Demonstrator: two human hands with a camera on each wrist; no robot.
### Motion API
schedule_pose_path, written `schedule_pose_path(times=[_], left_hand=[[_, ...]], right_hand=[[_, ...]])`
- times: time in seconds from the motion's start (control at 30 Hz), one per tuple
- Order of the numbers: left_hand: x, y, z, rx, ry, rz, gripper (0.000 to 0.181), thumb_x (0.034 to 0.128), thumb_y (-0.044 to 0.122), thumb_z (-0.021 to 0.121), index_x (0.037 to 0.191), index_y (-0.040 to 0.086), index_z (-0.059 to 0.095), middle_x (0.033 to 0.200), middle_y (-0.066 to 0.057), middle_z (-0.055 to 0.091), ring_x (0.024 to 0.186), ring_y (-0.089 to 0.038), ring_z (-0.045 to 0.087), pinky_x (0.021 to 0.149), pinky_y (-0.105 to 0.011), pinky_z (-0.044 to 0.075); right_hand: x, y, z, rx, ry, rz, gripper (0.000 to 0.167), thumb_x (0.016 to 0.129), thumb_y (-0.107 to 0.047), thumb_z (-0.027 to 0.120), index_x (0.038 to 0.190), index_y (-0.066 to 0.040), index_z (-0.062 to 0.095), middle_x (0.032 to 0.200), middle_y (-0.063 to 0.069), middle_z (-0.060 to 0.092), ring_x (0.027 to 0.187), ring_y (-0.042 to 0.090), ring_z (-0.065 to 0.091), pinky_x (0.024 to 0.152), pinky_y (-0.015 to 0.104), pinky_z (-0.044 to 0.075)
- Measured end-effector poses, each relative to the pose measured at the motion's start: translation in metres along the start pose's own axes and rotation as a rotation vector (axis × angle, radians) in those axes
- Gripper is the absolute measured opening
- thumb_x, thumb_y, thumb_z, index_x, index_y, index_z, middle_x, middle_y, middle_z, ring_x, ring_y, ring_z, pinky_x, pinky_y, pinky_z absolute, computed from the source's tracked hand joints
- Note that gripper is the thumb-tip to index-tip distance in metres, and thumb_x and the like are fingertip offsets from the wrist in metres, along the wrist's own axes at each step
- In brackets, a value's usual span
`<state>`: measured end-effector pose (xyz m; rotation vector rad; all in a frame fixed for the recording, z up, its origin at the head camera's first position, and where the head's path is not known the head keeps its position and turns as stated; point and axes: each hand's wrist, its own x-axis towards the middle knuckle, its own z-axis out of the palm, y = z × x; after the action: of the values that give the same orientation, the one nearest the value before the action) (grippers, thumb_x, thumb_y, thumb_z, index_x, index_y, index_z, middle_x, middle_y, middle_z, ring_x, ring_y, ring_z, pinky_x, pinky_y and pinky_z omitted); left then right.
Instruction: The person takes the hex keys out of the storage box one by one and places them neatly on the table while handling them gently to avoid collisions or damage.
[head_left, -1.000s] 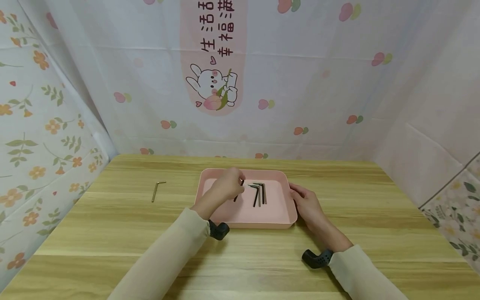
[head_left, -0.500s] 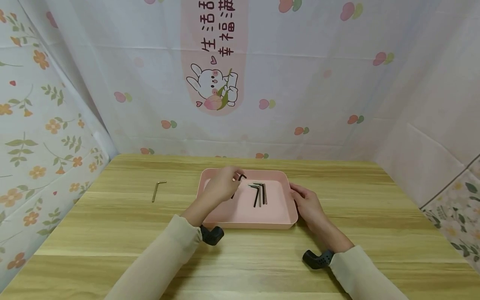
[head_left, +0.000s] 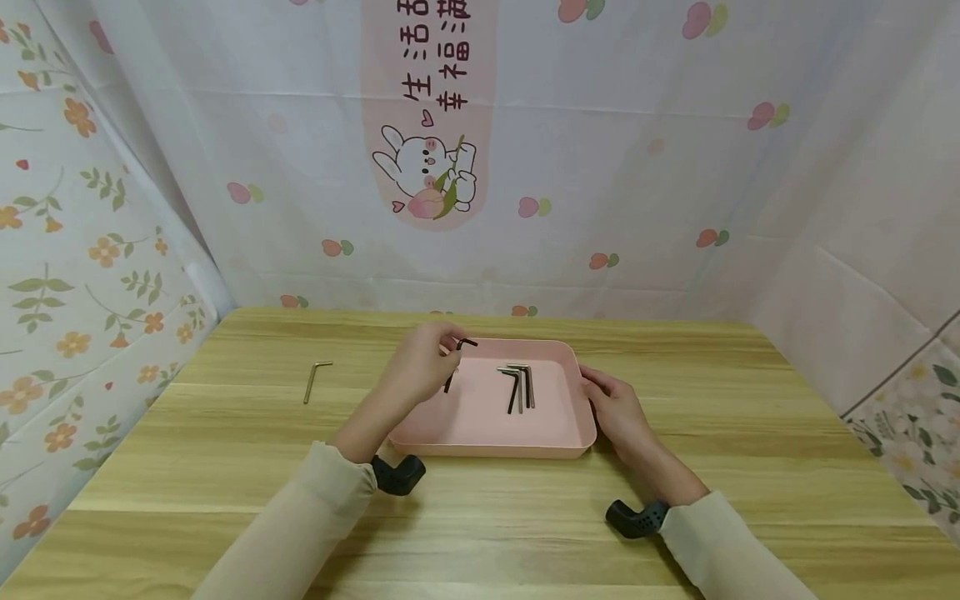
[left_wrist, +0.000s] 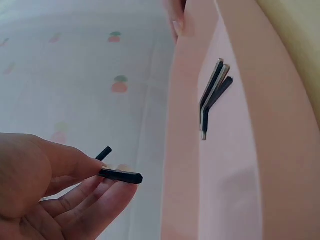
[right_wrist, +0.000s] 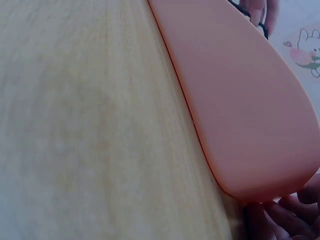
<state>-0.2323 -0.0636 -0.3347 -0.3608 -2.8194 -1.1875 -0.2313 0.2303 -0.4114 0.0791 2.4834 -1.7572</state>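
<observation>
Between thumb and fingers, my left hand (head_left: 420, 362) pinches a black hex key (head_left: 468, 342) above the left part of the pink tray (head_left: 487, 451). In the left wrist view this hex key (left_wrist: 120, 175) is seen partly end-on, its middle covered by the fingers. My right hand (head_left: 618, 412) holds the tray's right end, the thumb at the rim and the fingers along the outside wall. Inside the tray, several black and silver hex keys (head_left: 521, 387) lie close together, right of the middle, their short arms towards the back.
One brass-coloured hex key (head_left: 309, 385) lies on the wooden table (head_left: 247, 450), left of the tray. Printed cloth (head_left: 600, 200) hangs behind the table and at both sides.
My left hand has lifted the black hex key from inside the tray and moved it left and up. The right hand and the tray stay in place.
</observation>
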Motion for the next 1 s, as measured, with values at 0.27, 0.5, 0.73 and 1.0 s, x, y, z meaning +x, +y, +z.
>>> schedule_pose_path(times=[0.27,0.5,0.73,1.0], left_hand=[[-0.008,-0.015,-0.021,-0.143,0.023,-0.074,0.030,0.1005,0.011,0.056,0.129,0.005,0.065,0.115,-0.018,0.067,0.095,-0.028,0.070,0.068,-0.033,0.062],[-0.011,-0.035,-0.041,-0.191,0.063,-0.158,0.031,0.1026,0.012,0.054,0.131,0.003,0.063,0.118,-0.021,0.063,0.102,-0.034,0.068,0.073,-0.042,0.064],[-0.012,-0.047,-0.050,-0.167,0.099,-0.153,0.028,0.1001,0.009,0.056,0.125,0.000,0.066,0.113,-0.022,0.065,0.098,-0.034,0.069,0.067,-0.039,0.064],[-0.012,-0.064,-0.054,-0.135,0.081,-0.186,0.026,0.0988,0.009,0.058,0.120,-0.004,0.066,0.109,-0.022,0.065,0.088,-0.031,0.068,0.068,-0.039,0.064]], right_hand=[[0.000,0.001,-0.001,0.002,-0.001,0.009,0.046,0.110,-0.019,0.039,0.155,-0.007,0.040,0.159,0.016,0.043,0.144,0.030,0.046,0.111,0.036,0.048],[0.000,0.000,-0.001,0.016,-0.002,0.010,0.047,0.110,-0.020,0.039,0.155,-0.007,0.040,0.159,0.016,0.042,0.146,0.030,0.044,0.115,0.043,0.044],[-0.001,-0.002,-0.001,0.014,-0.005,-0.003,0.047,0.110,-0.019,0.039,0.155,-0.007,0.039,0.159,0.017,0.042,0.145,0.031,0.045,0.115,0.043,0.043],[0.000,-0.001,0.000,-0.002,0.000,-0.001,0.046,0.110,-0.019,0.040,0.155,-0.007,0.041,0.159,0.016,0.043,0.145,0.030,0.044,0.115,0.043,0.043]])
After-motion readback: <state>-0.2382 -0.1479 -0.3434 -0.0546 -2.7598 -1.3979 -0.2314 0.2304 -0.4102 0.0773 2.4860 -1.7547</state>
